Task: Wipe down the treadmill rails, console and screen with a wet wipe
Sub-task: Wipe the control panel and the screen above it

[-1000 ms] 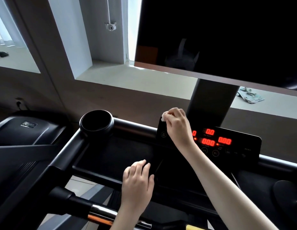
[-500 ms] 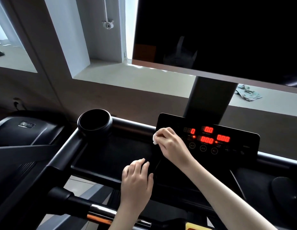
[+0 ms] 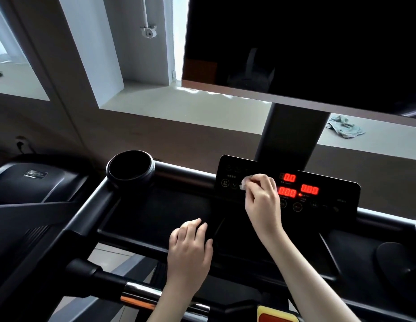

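My right hand [image 3: 262, 201], pinching the small crumpled white wet wipe [image 3: 245, 182], has slid rightward across the glossy black console panel [image 3: 330, 201] toward its red digits; left hand [image 3: 189, 249] stays flat, empty: console underway.

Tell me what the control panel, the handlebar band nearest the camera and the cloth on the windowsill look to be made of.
Control panel: glossy black plastic or glass, judging by its smooth face with red digits lit through it.
Handlebar band: polished metal, probably chrome, given its mirror-like reflections.
Cloth: soft fabric, pale blue-grey, crumpled in loose folds; the weave is too small to tell.
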